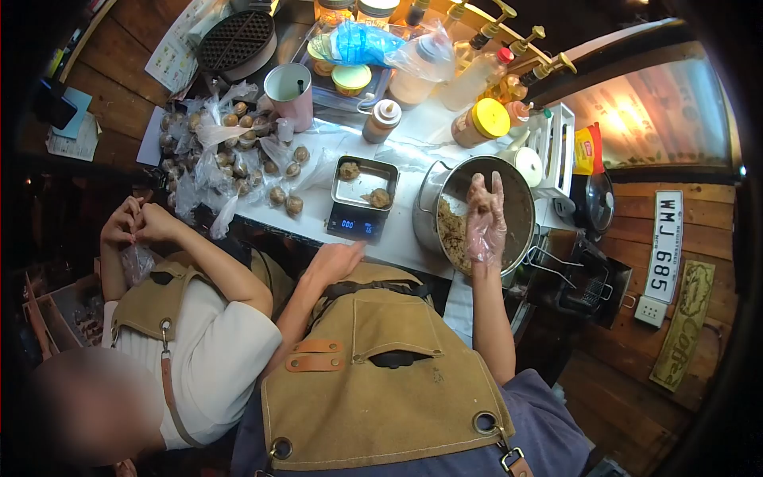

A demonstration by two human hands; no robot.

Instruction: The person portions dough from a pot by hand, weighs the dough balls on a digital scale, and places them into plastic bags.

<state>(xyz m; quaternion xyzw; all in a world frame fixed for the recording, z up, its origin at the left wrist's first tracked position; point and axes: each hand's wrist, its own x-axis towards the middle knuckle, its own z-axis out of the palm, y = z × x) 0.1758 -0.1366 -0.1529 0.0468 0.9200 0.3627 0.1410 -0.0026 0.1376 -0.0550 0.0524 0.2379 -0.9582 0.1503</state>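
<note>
My right hand (485, 222), in a clear plastic glove, is raised over a large metal pot (429, 208). Its fingers are apart, with brown bits near the fingertips. A brown crumbly mixture (455, 234) shows along the pot's left side. Bare, my left hand (338, 262) rests at the table edge by the front of a black digital scale (342, 230), fingers partly hidden but seemingly extended, holding nothing visible. A small metal tray (362, 171) sits on the scale. One brown ball (349, 170) lies at its upper left and another brown lump (379, 198) at its lower right.
Plastic-wrapped brown balls (238, 151) cover the table's left side. Behind the tray stand a squeeze bottle (383, 122), a pink cup (290, 99) and a yellow-lidded jar (482, 123). A co-worker's hands (143, 219) hold a plastic bag at my left.
</note>
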